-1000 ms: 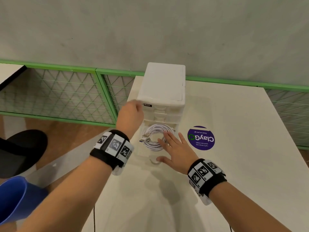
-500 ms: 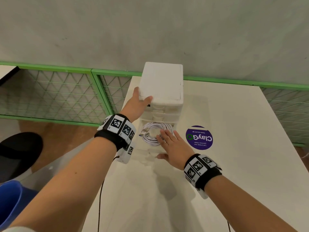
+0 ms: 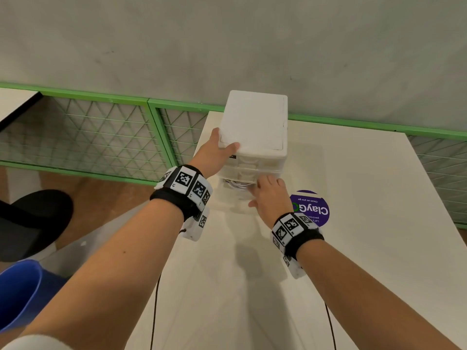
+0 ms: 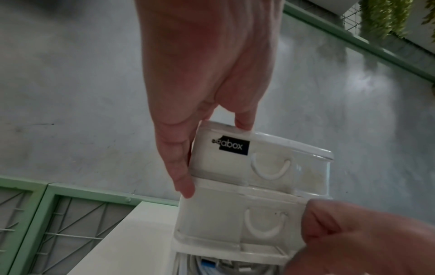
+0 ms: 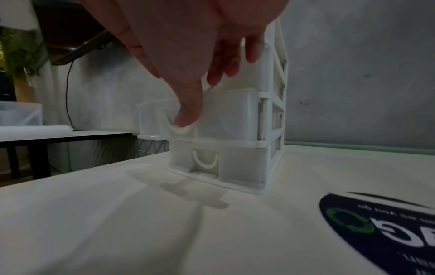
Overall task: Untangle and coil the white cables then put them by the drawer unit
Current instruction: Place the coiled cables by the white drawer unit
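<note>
The white drawer unit [image 3: 252,122] stands at the table's far left edge. My left hand [image 3: 214,157] grips its top left front corner, thumb [image 4: 244,122] on the lid and fingers [image 4: 181,167] down the side. One drawer [image 5: 226,115], just above the bottom one, sticks out a little. Inside it lies the coiled white cable [image 3: 237,184], mostly hidden, with a few strands showing under the closed drawers [image 4: 212,266]. My right hand [image 3: 270,198] presses that drawer's front, its thumb [image 5: 186,119] in the handle and its fingers reaching over the top.
A round purple sticker [image 3: 313,210] lies on the white table [image 3: 366,261] right of the unit. Left of the table are a green mesh railing [image 3: 88,137], a black chair seat [image 3: 32,218] and a blue bin [image 3: 17,294]. A grey wall rises behind.
The drawer holding the coiled cable has slid most of the way into the unit. My right hand moved off the coil to the drawer's front. My left hand settled on the unit's top corner.
</note>
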Motion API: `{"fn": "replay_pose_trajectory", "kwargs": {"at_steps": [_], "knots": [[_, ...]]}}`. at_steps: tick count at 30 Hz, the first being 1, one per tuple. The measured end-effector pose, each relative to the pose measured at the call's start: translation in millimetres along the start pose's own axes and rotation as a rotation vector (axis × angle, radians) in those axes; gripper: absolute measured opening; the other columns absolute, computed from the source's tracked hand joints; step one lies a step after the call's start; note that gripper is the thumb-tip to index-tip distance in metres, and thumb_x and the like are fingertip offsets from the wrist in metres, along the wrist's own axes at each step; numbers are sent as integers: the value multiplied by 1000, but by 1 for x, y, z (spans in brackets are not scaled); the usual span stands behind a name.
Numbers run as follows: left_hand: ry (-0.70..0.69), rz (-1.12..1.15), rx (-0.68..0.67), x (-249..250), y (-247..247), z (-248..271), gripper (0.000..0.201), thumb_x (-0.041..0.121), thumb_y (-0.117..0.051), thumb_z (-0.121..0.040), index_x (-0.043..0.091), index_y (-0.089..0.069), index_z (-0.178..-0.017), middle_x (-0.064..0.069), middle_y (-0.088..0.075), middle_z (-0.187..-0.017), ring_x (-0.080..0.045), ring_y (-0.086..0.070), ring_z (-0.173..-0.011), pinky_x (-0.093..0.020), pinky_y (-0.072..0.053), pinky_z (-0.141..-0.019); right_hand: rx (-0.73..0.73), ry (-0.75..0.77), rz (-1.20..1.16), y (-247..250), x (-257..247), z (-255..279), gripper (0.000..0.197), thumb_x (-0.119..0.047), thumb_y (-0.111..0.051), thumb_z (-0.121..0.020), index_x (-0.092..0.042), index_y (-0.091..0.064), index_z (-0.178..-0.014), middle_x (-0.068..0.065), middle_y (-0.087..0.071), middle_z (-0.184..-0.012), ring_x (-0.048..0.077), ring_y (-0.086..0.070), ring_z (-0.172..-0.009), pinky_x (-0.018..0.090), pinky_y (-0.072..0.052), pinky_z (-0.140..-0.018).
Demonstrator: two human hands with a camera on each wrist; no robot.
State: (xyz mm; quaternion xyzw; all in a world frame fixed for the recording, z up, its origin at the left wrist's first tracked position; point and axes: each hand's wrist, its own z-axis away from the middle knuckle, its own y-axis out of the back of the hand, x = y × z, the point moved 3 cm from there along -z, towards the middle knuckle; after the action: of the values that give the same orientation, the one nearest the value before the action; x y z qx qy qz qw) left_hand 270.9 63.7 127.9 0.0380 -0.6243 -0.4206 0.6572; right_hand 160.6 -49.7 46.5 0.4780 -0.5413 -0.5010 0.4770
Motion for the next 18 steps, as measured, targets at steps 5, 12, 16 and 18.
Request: {"fn": "replay_pose_trajectory", "kwargs": {"at_steps": [5,12,16,18], "knots": [[12,3,-6,1,0,1,63,46,-47,-92,16,-22,-141,3,-34,-113,-26,-48,-101,-48,-46,-97,-24,-83,-158,9,1,-8,20,-21,-57,-88,-6,-53,-100,12,-68,-81,34,-63,-66,34,-45,-58],[18,3,-16,-2,0,-3,64,47,-48,-91,17,-22,-141,-1,-36,-114,-29,-51,-108,-49,-47,-95,-37,-146,-250,-6,8,-5,27,-35,-45,-92,-15,-55,-106,7,-71,-90,30,-65,-80,32,-46,-65],[7,-2,-13,-3,0,-4,64,48,-48,-91,17,-22,-141,-1,-36,-113,-29,-51,-108,-49,-47,-95,-57,-144,-237,-9,9,-9,32,-36,-44,-92,-20,-56,-117,5,-71,-101,29,-66,-90,36,-50,-75],[13,11,-10,-3,0,-5,64,48,-48,-91,17,-23,-140,-1,-36,-113,-28,-51,-106,-49,-47,-95,-70,-142,-237,-7,9,-8,32,-33,-43,-92,-21,-55,-119,5,-70,-104,29,-65,-93,37,-51,-77]]}}
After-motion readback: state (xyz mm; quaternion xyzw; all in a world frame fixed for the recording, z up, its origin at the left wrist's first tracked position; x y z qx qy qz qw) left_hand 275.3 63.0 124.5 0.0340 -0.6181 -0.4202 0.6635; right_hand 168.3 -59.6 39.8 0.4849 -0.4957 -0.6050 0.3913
